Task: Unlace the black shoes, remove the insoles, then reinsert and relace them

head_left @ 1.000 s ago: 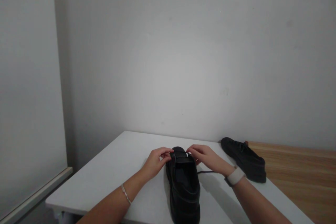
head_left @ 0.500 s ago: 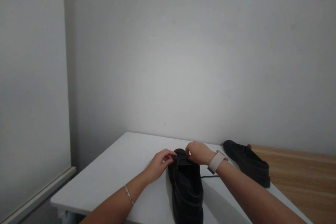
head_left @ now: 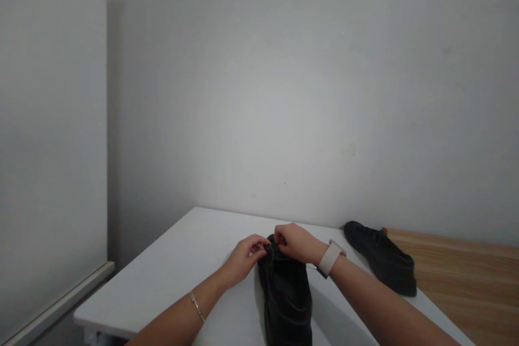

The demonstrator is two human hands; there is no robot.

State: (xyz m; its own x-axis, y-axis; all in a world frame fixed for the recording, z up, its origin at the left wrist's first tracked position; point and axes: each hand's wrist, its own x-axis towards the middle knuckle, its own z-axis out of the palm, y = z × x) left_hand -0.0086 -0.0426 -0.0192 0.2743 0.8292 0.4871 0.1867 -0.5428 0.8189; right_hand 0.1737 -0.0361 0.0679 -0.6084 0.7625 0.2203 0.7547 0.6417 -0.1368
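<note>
Head camera looks down over my two forearms to a white table (head_left: 170, 275) that stands against a plain grey wall (head_left: 284, 92). A black shoe (head_left: 287, 294) lies on the table directly in front of me, its heel end close to me and its toe end pointing away, toward the wall. Both my hands meet at the far part of this shoe.

My left hand (head_left: 243, 258) is at the left side of the shoe, with the fingers curled and the fingertips pressed together on something small at the shoe's upper edge. It looks like a pinch on a shoelace, but the lace is too thin and dark there, so I cannot tell for sure what is between the fingers. My right hand (head_left: 295, 243) lies over the top of the shoe, also with bent fingers closed in a pinch, touching the shoe and almost touching my left hand. What it grips I cannot see clearly.

On my left wrist is a thin silver bracelet (head_left: 197, 306), and on my right wrist a watch with a pale band (head_left: 329, 258).

A second black shoe (head_left: 381, 257) lies to the right, well apart from the first one, at the border between the white table and a wooden surface (head_left: 466, 275).
</note>
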